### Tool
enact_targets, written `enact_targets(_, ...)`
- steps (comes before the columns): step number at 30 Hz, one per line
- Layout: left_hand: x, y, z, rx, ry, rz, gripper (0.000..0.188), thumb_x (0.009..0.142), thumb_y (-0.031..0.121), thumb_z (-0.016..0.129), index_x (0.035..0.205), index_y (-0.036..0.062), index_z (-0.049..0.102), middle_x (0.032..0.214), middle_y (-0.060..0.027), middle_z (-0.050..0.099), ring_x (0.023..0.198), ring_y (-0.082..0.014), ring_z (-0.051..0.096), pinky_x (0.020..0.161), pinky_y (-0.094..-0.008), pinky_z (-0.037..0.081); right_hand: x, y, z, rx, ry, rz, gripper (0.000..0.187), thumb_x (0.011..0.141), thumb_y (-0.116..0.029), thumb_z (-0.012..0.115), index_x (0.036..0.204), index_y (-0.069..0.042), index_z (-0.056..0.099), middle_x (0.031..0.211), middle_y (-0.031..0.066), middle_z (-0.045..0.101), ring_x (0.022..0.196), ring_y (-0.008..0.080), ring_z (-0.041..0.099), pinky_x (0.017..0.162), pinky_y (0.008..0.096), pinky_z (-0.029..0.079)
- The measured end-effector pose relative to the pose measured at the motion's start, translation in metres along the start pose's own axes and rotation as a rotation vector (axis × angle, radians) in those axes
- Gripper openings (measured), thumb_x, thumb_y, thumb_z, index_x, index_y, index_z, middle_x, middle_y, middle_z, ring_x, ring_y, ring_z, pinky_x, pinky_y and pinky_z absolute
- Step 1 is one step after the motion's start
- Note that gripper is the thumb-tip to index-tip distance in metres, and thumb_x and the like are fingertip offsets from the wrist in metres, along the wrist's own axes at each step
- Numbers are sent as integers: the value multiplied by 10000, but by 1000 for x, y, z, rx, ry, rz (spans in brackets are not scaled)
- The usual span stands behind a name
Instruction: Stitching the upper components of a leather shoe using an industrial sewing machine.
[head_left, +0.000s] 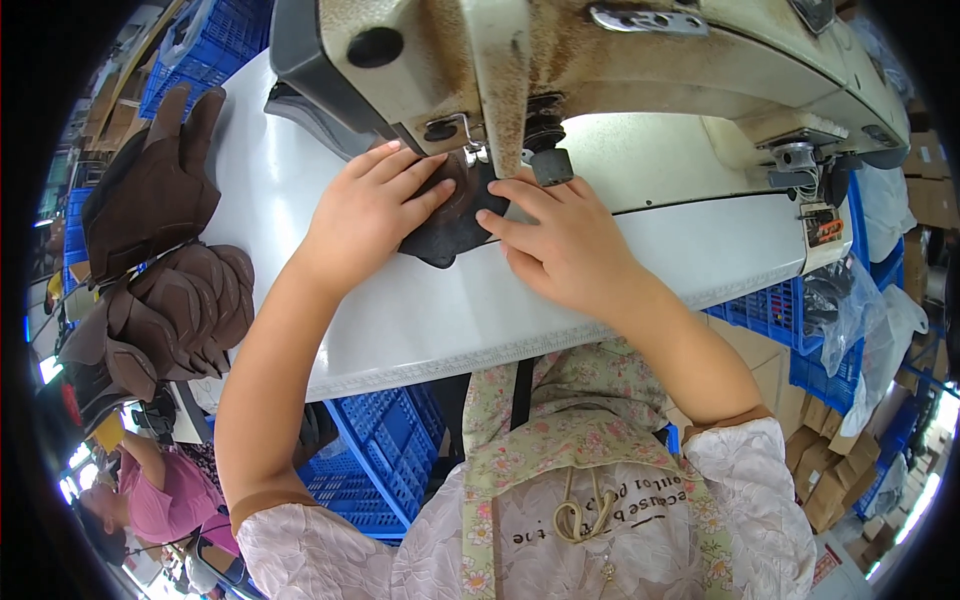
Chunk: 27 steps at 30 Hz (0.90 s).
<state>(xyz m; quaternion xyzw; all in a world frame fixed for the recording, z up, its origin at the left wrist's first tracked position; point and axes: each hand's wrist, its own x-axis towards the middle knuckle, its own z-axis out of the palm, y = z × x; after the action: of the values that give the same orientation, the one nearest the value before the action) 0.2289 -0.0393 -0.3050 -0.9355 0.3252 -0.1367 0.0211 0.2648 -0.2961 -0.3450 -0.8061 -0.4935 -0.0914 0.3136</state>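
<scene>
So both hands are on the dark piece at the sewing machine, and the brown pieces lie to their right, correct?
Wrong side: the head view shows the brown pieces to the left. Left hand and right hand are on the dark piece at the sewing machine.

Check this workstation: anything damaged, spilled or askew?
Brown, rust-like staining blotches the curved cream metal sewing machine, around its head above the flat dark leather-like piece. It looks odd against the cleaner casing.

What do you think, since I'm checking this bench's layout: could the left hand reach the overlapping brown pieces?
Probably yes: the overlapping brown pieces lie left of the left hand, with flat white tabletop between, though it must first leave the dark piece.
</scene>
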Motion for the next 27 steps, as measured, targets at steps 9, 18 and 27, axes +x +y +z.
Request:
enact_targets(9, 2, 6, 8, 47, -17, -90, 511, 690, 47, 655, 1185, 148, 728, 1184, -29, 693, 1049, -233, 637, 888, -364, 494, 8, 6, -3, -10, 34, 5, 267, 760, -119, 713, 1021, -66, 712, 1130, 108, 633, 1156, 318, 572, 982, 477, 458)
enact_targets(18, 5, 13, 17, 76, 77, -148, 365, 772, 121, 645, 1124, 100, 738, 1023, -20, 629, 991, -230, 590, 914, -376, 489, 13, 5, -7, 1, 24, 58, 271, 748, -161, 721, 977, -16, 714, 1042, 98, 628, 1098, 295, 571, 967, 438, 470)
enact_targets(27, 8, 14, 19, 87, 78, -199, 364, 788, 121, 630, 1136, 94, 736, 1060, -15, 632, 991, -224, 589, 904, -374, 471, 19, 10, -6, -30, 47, 45, 238, 724, -204, 758, 874, -26, 709, 1016, 87, 616, 1072, 283, 568, 950, 451, 470)
